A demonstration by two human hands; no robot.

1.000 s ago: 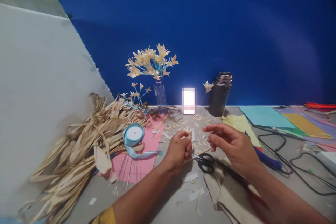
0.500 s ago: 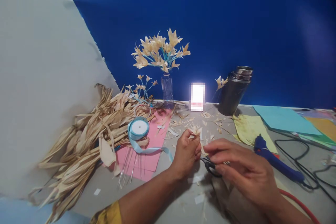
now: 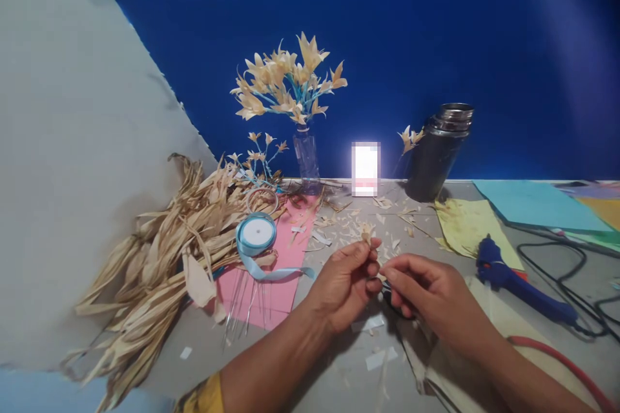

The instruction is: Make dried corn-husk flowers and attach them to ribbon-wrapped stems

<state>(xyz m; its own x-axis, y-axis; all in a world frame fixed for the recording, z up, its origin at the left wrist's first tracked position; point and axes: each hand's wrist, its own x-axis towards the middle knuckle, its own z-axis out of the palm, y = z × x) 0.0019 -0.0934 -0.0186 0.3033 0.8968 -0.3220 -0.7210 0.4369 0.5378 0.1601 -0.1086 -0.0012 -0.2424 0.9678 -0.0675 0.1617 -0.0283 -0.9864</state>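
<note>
My left hand [image 3: 347, 282] is closed in a pinch on a small pale husk piece [image 3: 365, 233] that sticks up above its fingertips. My right hand [image 3: 426, 293] is right beside it, fingers curled and pinched at the same spot, touching the left fingers; what it grips is too small to make out. Both hands hover just above the grey table [image 3: 310, 361], over scattered husk scraps [image 3: 382, 219]. Black scissors lie mostly hidden under my right hand.
A pile of dried husks [image 3: 165, 251] lies at the left beside a blue ribbon spool [image 3: 256, 232] and pink paper [image 3: 271, 284]. Husk flowers stand in a bottle [image 3: 305, 155]. A steel flask [image 3: 438, 148], a blue glue gun [image 3: 513, 277], cables and coloured sheets lie at the right.
My right hand moved left and closed against the left hand's fingertips, covering the scissors. The view shifted, so the table's things sit a little further right and higher.
</note>
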